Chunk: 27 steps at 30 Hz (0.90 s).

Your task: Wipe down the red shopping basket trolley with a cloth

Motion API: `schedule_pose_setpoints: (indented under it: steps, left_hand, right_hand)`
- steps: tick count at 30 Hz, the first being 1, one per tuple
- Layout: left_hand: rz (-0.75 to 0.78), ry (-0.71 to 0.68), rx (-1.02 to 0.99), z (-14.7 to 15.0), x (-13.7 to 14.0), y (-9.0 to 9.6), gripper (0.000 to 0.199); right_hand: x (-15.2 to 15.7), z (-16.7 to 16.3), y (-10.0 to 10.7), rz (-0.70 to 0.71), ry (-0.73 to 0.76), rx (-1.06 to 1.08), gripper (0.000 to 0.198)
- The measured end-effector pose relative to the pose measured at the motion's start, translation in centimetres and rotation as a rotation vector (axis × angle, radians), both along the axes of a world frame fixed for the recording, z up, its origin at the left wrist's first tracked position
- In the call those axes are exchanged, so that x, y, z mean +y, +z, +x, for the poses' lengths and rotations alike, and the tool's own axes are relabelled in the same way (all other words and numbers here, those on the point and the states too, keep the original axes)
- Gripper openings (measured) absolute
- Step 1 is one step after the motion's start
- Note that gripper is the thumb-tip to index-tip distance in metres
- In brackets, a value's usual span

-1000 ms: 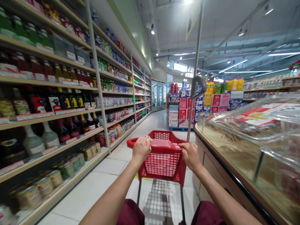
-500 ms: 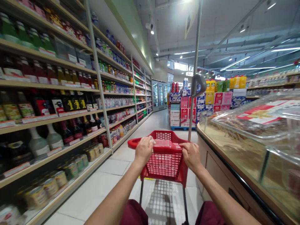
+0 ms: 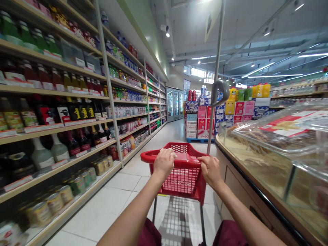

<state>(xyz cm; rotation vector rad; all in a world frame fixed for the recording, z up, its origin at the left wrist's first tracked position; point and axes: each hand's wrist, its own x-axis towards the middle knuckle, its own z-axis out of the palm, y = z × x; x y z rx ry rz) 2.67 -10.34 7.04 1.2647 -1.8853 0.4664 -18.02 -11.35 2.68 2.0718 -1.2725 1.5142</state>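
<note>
A red plastic shopping cart [image 3: 183,182] stands in front of me in the aisle. My left hand [image 3: 164,164] is closed around the middle of its red handlebar [image 3: 150,156]. Something small and whitish shows at the fingers of that hand, too little of it to name. At the bar's right end, my right hand [image 3: 211,171] is closed, knuckles up. From the cart's right side a tall grey pole [image 3: 217,58] rises, with a grey loop-shaped piece [image 3: 220,93] partway up. What the basket holds, if anything, is hard to make out.
Shelves of bottles and cans [image 3: 79,116] line the left. Close on the right is a glass-edged counter [image 3: 258,171] with clear food packs [image 3: 279,126]. Ahead stand stacked drink cartons [image 3: 205,124] on a blue pallet [image 3: 196,140], and glass-door coolers [image 3: 175,102] beyond.
My left hand has slid a little to the right along the handlebar. The pole and its loop sit slightly further right in view. The surroundings look nearly the same.
</note>
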Motion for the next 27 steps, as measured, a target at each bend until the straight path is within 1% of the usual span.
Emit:
schedule_pose_setpoints:
  steps: [3,5,7,10,11,12,13,14,17,18,19,20,21,23,25,26,27]
  left_hand:
    - [-0.019,-0.124,-0.121,-3.5,0.1,-0.2,0.028]
    - [-0.025,-0.18,-0.164,-4.5,0.2,-0.3,0.029]
    - [-0.015,-0.153,-0.135,-3.0,0.2,-0.4,0.029]
    - [0.0,-0.015,-0.029,1.5,-0.1,-0.4,0.028]
    - [0.005,0.029,0.006,2.6,-0.2,-0.4,0.028]
    - [0.003,0.057,0.027,3.0,-0.3,-0.4,0.028]
    - [-0.002,0.062,0.029,2.7,-0.4,-0.4,0.028]
    - [-0.013,0.043,0.014,1.8,-0.3,-0.5,0.027]
    - [-0.052,-0.1,-0.092,-2.6,0.0,-0.8,0.028]
    - [-0.059,-0.146,-0.123,-3.6,0.1,-0.8,0.029]
    - [-0.06,-0.178,-0.143,-4.1,0.2,-0.7,0.03]
    - [-0.058,-0.191,-0.149,-3.8,0.3,-0.7,0.031]
    - [-0.053,-0.182,-0.14,-2.9,0.4,-0.6,0.031]
    - [-0.034,-0.109,-0.089,0.2,0.4,-0.5,0.03]
    - [-0.005,0.024,-0.008,3.0,0.2,-0.4,0.03]
    - [0.003,0.058,0.008,3.6,0.1,-0.4,0.03]
    - [0.004,0.071,0.009,3.5,0.0,-0.4,0.03]
  right_hand:
    - [0.0,0.3,0.1,0.006,-0.005,0.0,0.025]
    - [0.1,0.1,0.2,0.018,0.012,0.022,0.025]
    - [0.1,-0.1,0.3,0.024,0.029,0.031,0.025]
    - [0.1,-0.2,0.3,0.018,0.025,0.013,0.025]
    - [0.1,-0.2,0.2,0.014,0.016,0.008,0.025]
    - [0.0,-0.1,0.1,0.009,0.009,0.005,0.025]
    - [0.0,0.0,0.1,0.004,0.003,0.004,0.025]
    - [0.0,0.0,0.0,-0.002,0.0,0.004,0.025]
    - [-0.1,-0.3,-0.1,-0.012,0.007,0.017,0.025]
    - [-0.1,-0.5,-0.1,-0.014,0.008,0.023,0.024]
    - [-0.1,-0.6,0.0,-0.014,0.008,0.027,0.024]
    - [-0.1,-0.8,0.0,-0.013,0.01,0.031,0.024]
    - [0.0,-1.0,0.1,-0.011,0.013,0.033,0.024]
    - [0.1,-1.1,0.3,-0.005,0.021,0.029,0.024]
    - [0.2,-1.1,0.3,-0.005,0.025,0.016,0.024]
    - [0.2,-1.0,0.3,-0.009,0.021,0.005,0.024]
    - [0.2,-0.9,0.3,-0.012,0.016,-0.007,0.025]
